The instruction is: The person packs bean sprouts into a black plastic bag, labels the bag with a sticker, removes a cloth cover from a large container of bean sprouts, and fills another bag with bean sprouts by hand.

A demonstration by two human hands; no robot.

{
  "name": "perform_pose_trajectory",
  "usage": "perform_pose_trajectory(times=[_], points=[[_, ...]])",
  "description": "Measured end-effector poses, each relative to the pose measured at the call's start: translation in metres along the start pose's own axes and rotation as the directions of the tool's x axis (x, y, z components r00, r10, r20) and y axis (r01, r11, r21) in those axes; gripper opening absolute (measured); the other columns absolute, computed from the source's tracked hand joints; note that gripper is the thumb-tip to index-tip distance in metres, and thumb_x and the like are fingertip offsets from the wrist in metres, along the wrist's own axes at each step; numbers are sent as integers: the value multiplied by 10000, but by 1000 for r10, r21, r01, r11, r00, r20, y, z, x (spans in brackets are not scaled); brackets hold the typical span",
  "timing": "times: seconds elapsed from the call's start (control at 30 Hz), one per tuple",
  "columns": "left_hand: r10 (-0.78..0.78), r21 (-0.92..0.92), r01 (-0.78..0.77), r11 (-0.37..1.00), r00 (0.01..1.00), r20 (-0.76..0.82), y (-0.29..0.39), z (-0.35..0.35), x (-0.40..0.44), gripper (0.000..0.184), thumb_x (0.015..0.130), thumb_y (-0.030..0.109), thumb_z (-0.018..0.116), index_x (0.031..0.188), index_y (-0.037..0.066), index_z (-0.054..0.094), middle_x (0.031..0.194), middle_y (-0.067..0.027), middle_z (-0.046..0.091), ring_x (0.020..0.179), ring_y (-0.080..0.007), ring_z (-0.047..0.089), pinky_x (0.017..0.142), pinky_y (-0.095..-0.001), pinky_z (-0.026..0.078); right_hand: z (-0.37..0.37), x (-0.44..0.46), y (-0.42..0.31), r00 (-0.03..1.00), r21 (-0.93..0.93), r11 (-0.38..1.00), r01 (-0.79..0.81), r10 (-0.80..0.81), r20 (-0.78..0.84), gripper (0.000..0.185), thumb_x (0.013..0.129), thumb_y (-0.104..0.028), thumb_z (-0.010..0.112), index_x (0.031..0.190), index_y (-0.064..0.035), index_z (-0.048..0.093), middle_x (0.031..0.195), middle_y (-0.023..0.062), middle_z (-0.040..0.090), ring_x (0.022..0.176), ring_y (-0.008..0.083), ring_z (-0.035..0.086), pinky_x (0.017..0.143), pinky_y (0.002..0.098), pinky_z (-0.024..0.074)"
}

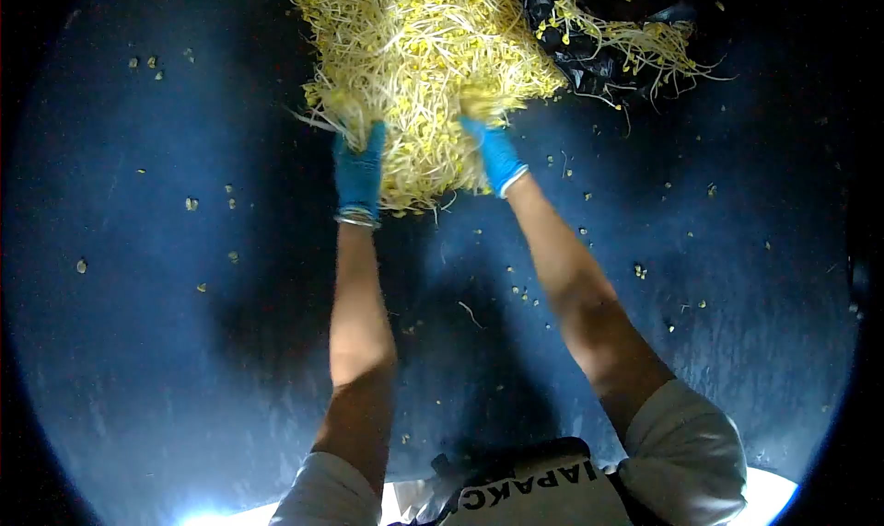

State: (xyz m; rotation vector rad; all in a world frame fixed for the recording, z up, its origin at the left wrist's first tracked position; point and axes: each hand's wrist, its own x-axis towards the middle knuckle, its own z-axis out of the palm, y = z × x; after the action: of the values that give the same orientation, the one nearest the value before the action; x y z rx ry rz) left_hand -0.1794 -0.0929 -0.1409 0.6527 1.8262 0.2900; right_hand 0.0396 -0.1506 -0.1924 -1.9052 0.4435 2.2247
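A thick heap of yellow-headed bean sprouts (414, 84) lies at the top middle of the head view. At the heap's near left edge, my left hand (359, 172), in a blue glove, grips a clump of sprouts, its thumb on the right side. My right hand (498, 154), gloved in blue as well, reaches in at the near right side. A clump at its fingertips is smeared by motion along with the hand, and the fingers are partly hidden among the sprouts.
A black plastic bag (599, 70) with more sprouts spilling from it sits right of the heap. Small bits of sprout and seed hulls are scattered over the dark blue surface (166, 342), which curves away at both sides.
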Motion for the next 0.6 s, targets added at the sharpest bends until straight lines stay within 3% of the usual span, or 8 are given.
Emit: perform_pose_trajectory(times=[0.1, 0.23, 0.27, 0.33, 0.4, 0.43, 0.57, 0.6], points=[[-255, -262, 278, 924, 959, 121, 18, 31, -48, 522, 934, 336, 566, 1315, -4, 460, 1321, -127, 500, 1176, -204, 477, 994, -323, 376, 39, -24, 27, 894, -97, 889, 447, -442, 64, 697, 830, -344, 703, 1360, -28, 380, 1256, 76, 507, 1106, 183, 493, 932, 307, 417], [-248, -443, 336, 831, 937, 245, 48, 28, -115, 622, 984, 500, 324, 1331, -7, 425, 1313, -154, 467, 1173, -239, 464, 996, -332, 367, 33, -138, -22, 828, 135, 913, 384, -406, 388, 1056, 694, -119, 819, 1467, -9, 108, 1430, 118, 334, 1273, 208, 360, 1059, 344, 332], [-268, -378, 360, 853, 924, 274, 59, 25, -131, 677, 964, 562, 291, 1371, 29, 385, 1323, -122, 479, 1175, -231, 487, 989, -335, 399, 27, -137, -19, 697, -69, 751, 656, -568, 438, 1093, 654, -65, 826, 1463, -13, 93, 1445, 102, 311, 1240, 209, 407, 1041, 331, 363], [-243, -370, 406, 836, 877, 414, 113, 29, -163, 728, 949, 615, 255, 1415, 61, 336, 1341, -102, 479, 1194, -219, 492, 1003, -335, 406, 16, -164, -30, 736, 1, 814, 581, -525, 428, 976, 658, -40, 809, 1438, -12, 222, 1363, 72, 439, 1158, 188, 492, 1007, 324, 401], [-246, -356, 393, 848, 886, 392, 149, 45, -174, 603, 991, 393, 394, 1422, -10, 273, 1383, -207, 363, 1291, -294, 328, 1077, -364, 258, 1, -196, -56, 792, -3, 876, 482, -434, 430, 727, 722, -73, 775, 1350, -6, 415, 1240, 60, 564, 1165, 174, 496, 997, 326, 410], [249, 103, -319, 942, 872, 422, 138, 46, -182, 666, 965, 334, 490, 1462, 11, 187, 1430, -230, 309, 1342, -330, 266, 1104, -390, 214, -21, -199, -55, 797, 14, 878, 479, -441, 413, 676, 746, -75, 754, 1336, -7, 431, 1233, 63, 569, 1155, 172, 499, 996, 326, 410], [289, -84, -351, 933, 586, 757, 231, 67, -189, 739, 883, 264, 639, 1467, 64, 234, 1457, -230, 301, 1359, -357, 283, 1093, -416, 249, -121, -196, -32, 852, 137, 891, 432, -453, 262, 538, 808, -105, 692, 1289, -10, 472, 1207, 73, 581, 1120, 175, 512, 984, 326, 416], [364, -117, -455, 883, 506, 782, 255, 75, -190, 794, 840, 198, 680, 1489, 148, 225, 1438, -162, 389, 1265, -239, 422, 1044, -357, 336, -138, -200, -25, 879, 188, 891, 413, -444, 172, 519, 815, -119, 681, 1280, -10, 477, 1201, 76, 582, 1111, 178, 514, 978, 326, 418]])
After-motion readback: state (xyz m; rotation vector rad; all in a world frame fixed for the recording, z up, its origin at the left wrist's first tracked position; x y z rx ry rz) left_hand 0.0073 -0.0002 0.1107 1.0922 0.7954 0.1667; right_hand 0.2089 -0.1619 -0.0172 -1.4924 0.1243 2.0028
